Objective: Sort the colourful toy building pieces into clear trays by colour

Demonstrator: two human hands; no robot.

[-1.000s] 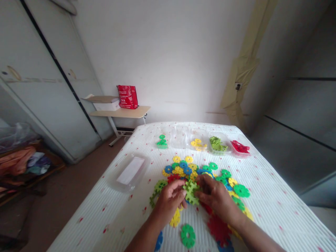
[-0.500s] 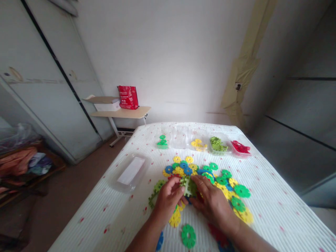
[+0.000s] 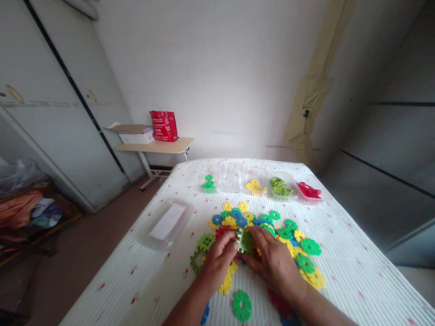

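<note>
Light green toy piece (image 3: pixel 245 243) is held up between two hands, low in the middle, over the heap of bits on the surface (image 3: pixel 340 265). On the left hand (image 3: pixel 217 262), the thumb and fingers are nearly closed and pinch one edge of it. On the right hand (image 3: pixel 274 262), the fingers lie close together and bend over the far edge, with the thumb low by the near edge, so this hand grips it too. Some of the fingertips are hidden. It looks like hard, smooth plastic, with square teeth along its edges, and one side is paler than the other. Beside the left hand lies a green window piece (image 3: pixel 205 242) with little holes and the same toothy edge. Round, flat discs (image 3: pixel 241 221) with notches, like flowers, are heaped in yellow, blue and green. One green disc (image 3: pixel 242 306) lies alone, near the front. A clear plastic case (image 3: pixel 144 237) with round corners rests on the left, with white paper (image 3: pixel 168 221) on it. Under everything is white, ribbed cloth (image 3: pixel 163 290) with tiny red flowers.
</note>
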